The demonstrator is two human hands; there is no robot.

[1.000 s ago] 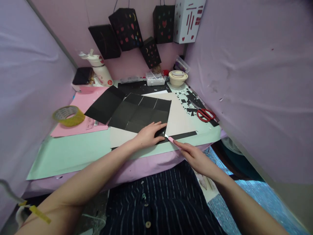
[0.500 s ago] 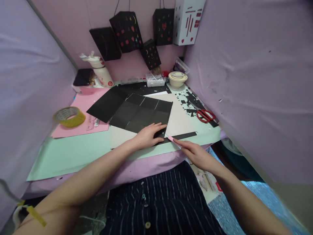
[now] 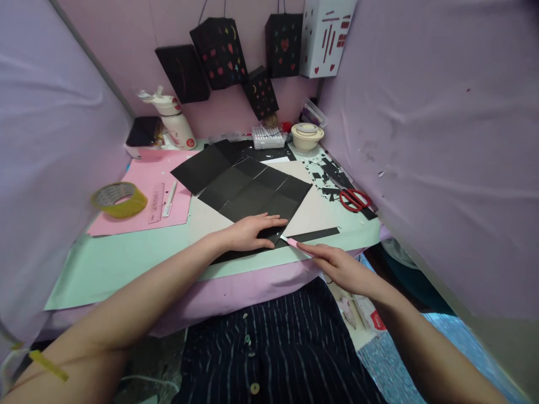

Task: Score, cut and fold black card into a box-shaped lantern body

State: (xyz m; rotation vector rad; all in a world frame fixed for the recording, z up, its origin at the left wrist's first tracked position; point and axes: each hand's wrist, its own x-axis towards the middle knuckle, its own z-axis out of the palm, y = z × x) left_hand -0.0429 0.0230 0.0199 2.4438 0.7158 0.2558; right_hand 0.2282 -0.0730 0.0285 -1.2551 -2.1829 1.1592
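Note:
A black card sheet point(image 3: 246, 188) with thin pale lines across it lies at an angle on a cream board point(image 3: 322, 205). My left hand point(image 3: 255, 231) rests flat on the sheet's near corner, fingers stretched out. In my right hand point(image 3: 332, 261) is a slim pink craft knife point(image 3: 292, 242), its pale tip at the sheet's near right edge. Whether the tip touches the card or only sits beside it, I cannot tell. A narrow black strip point(image 3: 314, 234) lies by the knife along the board's near edge.
Red-handled scissors point(image 3: 355, 200) and black scraps point(image 3: 326, 174) lie at the right. On pink paper point(image 3: 126, 224) at left sit a tape roll point(image 3: 119, 200), a clear ruler point(image 3: 156, 203) and a white pen point(image 3: 170, 199). Behind stand a bottle point(image 3: 177, 126) and a lidded bowl point(image 3: 307, 137).
The black card sheet has turned clockwise under my left hand, its left end moving away and rightward. The ruler and white pen are now uncovered. The craft knife's tip has shifted slightly left.

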